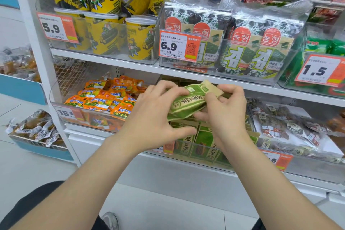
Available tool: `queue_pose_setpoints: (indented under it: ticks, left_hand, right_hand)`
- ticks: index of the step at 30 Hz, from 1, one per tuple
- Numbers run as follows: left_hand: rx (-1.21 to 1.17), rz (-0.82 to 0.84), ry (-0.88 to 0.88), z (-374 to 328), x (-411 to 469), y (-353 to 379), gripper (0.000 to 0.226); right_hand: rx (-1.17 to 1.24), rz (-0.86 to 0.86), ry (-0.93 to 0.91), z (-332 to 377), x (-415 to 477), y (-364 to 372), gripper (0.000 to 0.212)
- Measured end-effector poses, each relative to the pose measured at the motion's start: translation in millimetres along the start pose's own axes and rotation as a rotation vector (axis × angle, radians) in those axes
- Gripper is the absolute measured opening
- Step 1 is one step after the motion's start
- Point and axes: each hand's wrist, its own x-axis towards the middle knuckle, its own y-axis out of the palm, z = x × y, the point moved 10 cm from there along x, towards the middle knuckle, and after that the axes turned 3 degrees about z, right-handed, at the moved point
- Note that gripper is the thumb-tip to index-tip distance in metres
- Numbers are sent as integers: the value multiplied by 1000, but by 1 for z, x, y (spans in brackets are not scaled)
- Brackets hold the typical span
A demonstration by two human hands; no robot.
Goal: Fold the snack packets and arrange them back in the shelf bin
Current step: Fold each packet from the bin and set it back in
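1. Two hands on one item. The left hand [155,110] and right hand [225,110] together hold a green snack packet [188,101] in the air in front of the lower shelf.
2. Left fingers [168,87]: curled over the packet's left end, with the thumb spread out below it.
3. Right fingers [229,89]: curled round the right end and pinching it. A pale flap at the upper right corner stands up just beside them.
4. Packet axis: the long side runs from lower left to upper right, spanning the gap between the hands. Judged mid-fold, not yet flat.
5. Shelf bin [205,162]: clear-walled and directly below the held packet. It holds a row of upright green packets [188,142] of matching print.
6. Governing relation: the bin lies straight down from both hands, neither clearly nearer. The packet would probably need turning on end to match the row.
7. Neighbours:
   - orange packets [104,97] in the bin to the left;
   - clear bags [276,123] to the right;
   - seaweed packs [242,48] and yellow tubs [104,31] on the shelf above.
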Motion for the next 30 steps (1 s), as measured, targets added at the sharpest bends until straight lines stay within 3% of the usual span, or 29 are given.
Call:
queue_pose_setpoints:
  ticks: [2,4,6,10,16,20,25,30]
  left_hand:
    - [60,1,22,-1,0,-1,67]
    - [84,-16,16,2,2,-5,59]
    - [66,2,-35,12,4,-7,58]
    - [-116,-7,-42,28,7,-14,37]
    - [-309,-161,-48,42,13,-29,28]
    - [-114,-203,-205,78,17,-26,29]
    - [-33,84,-394,127,24,16,35]
    - [-77,317,-452,136,27,40,28]
  right_hand:
    - [86,27,46,1,-1,1,24]
    - [155,116,61,6,0,9,10]
    - [89,186,46,8,4,13,14]
    - [-412,203,-168,22,3,17,25]
    - [-477,259,-500,45,-3,24,18]
    - [-610,111,-729,58,-15,22,17]
    - [-714,146,-826,54,-14,40,21]
    - [-799,222,-870,47,-14,61,24]
